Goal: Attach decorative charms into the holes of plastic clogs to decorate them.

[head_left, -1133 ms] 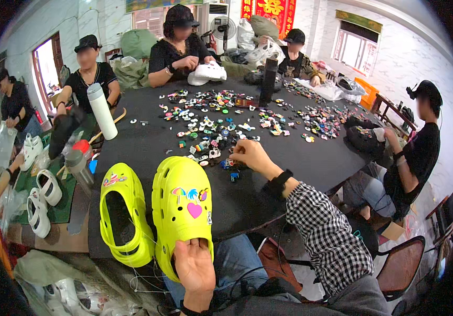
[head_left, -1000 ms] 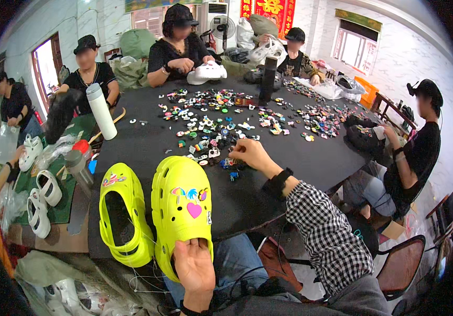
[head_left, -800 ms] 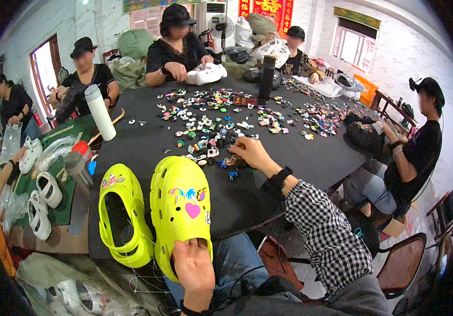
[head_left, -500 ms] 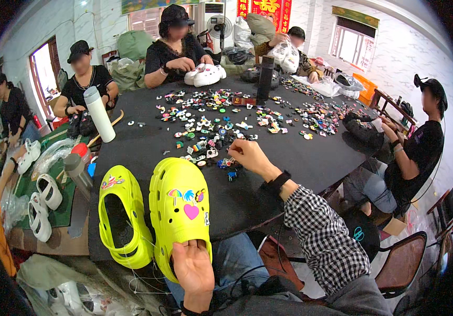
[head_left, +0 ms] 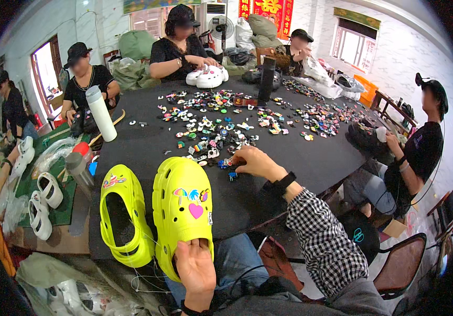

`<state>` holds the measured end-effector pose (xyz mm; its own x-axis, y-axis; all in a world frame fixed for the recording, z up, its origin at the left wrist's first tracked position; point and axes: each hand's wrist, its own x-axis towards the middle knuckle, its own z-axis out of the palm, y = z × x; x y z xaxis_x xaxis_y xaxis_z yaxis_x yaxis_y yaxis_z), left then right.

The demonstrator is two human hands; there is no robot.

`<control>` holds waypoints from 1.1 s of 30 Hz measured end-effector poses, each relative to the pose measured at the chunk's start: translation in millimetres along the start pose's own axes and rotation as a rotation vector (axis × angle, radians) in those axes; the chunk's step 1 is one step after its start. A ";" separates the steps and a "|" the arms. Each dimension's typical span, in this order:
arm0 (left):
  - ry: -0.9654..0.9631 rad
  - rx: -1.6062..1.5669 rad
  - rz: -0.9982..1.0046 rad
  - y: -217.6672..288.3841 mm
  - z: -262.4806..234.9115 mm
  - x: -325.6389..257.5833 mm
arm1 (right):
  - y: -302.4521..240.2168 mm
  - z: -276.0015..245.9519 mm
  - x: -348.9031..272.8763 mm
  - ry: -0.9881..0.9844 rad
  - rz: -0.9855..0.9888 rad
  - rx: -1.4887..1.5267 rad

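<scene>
My left hand (head_left: 197, 267), palm up, has its fingers inside the opening of a yellow-green clog (head_left: 175, 231) and holds it, toe pointing away from me. On its upper sit an umbrella charm, a palm tree charm, a round dark-and-yellow charm and a pink heart charm (head_left: 196, 211). The matching clog (head_left: 141, 231) lies to its left, with charms near the toe; a thin clear cord runs by the heels. My right hand (head_left: 262, 166) is at the near edge of a pile of shoe charms (head_left: 213, 139), fingers bent together beside a blue charm (head_left: 232, 176). What is between its fingertips is hidden.
More charms (head_left: 321, 118) spread over the black table (head_left: 153, 145). A white bottle (head_left: 101, 113), a grey flask (head_left: 79, 171) and a black upright box (head_left: 266, 79) stand on it. White clogs (head_left: 39, 216) lie at left. Several people sit around, one handling white clogs (head_left: 209, 77).
My right hand has shifted slightly right and down, its fingers now lower at the charms. The held clog moved a little right. Across the table, a person lifted a plastic bag nearer themselves.
</scene>
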<state>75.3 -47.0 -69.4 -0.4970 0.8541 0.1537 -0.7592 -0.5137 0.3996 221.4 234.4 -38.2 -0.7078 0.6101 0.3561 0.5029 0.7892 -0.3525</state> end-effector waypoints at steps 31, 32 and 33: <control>0.002 -0.058 -0.003 0.8 1.1 0.5 | 0.9 -0.1 2.9 0.153 0.135 0.256; 0.004 -0.057 -0.001 1.5 1.3 0.5 | 4.0 1.1 2.3 0.128 0.143 0.197; 0.001 -0.051 -0.001 1.7 3.1 0.7 | 9.2 0.6 0.3 0.108 0.154 0.132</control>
<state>75.0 -47.1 -65.7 -0.4967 0.8544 0.1525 -0.7802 -0.5165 0.3530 225.5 241.8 -41.8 -0.5670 0.7324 0.3770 0.5266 0.6742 -0.5178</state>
